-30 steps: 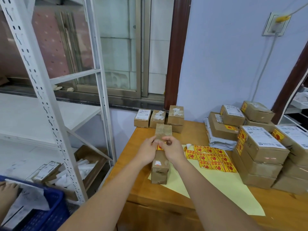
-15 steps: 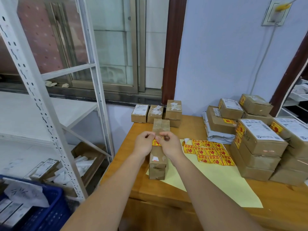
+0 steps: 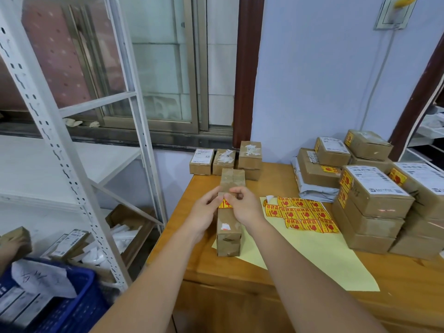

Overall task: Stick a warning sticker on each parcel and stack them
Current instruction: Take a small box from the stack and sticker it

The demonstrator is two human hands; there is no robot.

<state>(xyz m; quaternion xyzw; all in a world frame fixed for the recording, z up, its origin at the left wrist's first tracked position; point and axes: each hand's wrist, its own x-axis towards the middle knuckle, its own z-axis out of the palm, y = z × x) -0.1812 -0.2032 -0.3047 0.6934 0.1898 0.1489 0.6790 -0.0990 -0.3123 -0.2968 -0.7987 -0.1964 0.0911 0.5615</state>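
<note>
In the head view, both hands meet over a long brown parcel [image 3: 228, 227] that lies lengthwise on the wooden desk [image 3: 276, 267], its near end on a pale yellow backing sheet [image 3: 319, 258]. The left hand [image 3: 204, 212] has its fingers curled against the parcel's left side and top edge, gripping it steady, while the right hand [image 3: 242, 207] pinches a yellow-and-red warning sticker [image 3: 224, 204] with fingers bent over it, right at the parcel's top face. How much of the sticker is already down is hard to say, since the fingers cover most of it. Spare stickers [image 3: 305, 215] sit in rows on the sheet just right of the hands, and a stack of labelled parcels [image 3: 370, 207] with stickers on their corners stands at the desk's right side; three small boxes [image 3: 224, 162] wait at the far edge by the wall. To do this step well, I judge the left hand should keep the parcel from sliding while the right lays one sticker edge first and smooths outward with a fingertip, so no crease or bubble forms across the tape seam. The sticker is best placed where it stays readable once the parcel joins the stack, as on the parcels already done.
</note>
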